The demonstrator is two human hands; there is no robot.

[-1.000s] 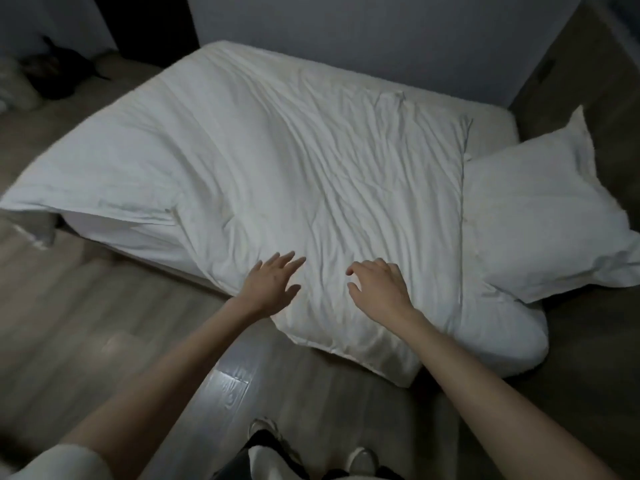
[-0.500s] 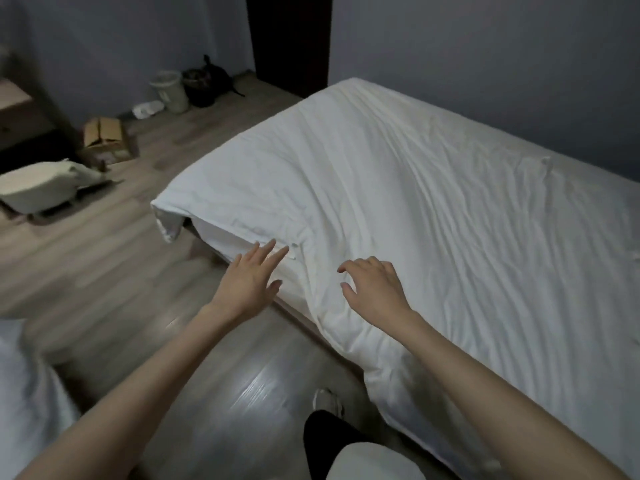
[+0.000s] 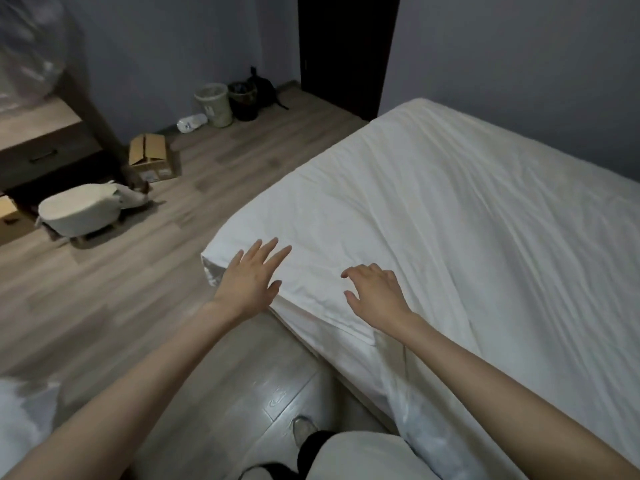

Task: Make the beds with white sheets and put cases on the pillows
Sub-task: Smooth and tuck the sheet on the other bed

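wooden floor [image 3: 145,292] seen along the near edge of the bed [image 3: 367,384] | left hand [image 3: 251,282] spread over the near-left corner, contact unclear | right hand [image 3: 375,297] loosely curled, nothing held, just inside that edge | white sheet [image 3: 450,237] laid across the bed, draped over the edge | cardboard box [image 3: 152,159] well apart beyond

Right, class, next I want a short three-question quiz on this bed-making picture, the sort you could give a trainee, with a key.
1. True or false: the left hand, over the corner of the white sheet, is clenched in a fist.
2. The cardboard box stands on: A) the bed; B) the floor; C) a chair.
3. How many bins stand by the far wall?
Key: 1 false, its fingers are straight and spread; 2 B; 3 two, one light and one dark.
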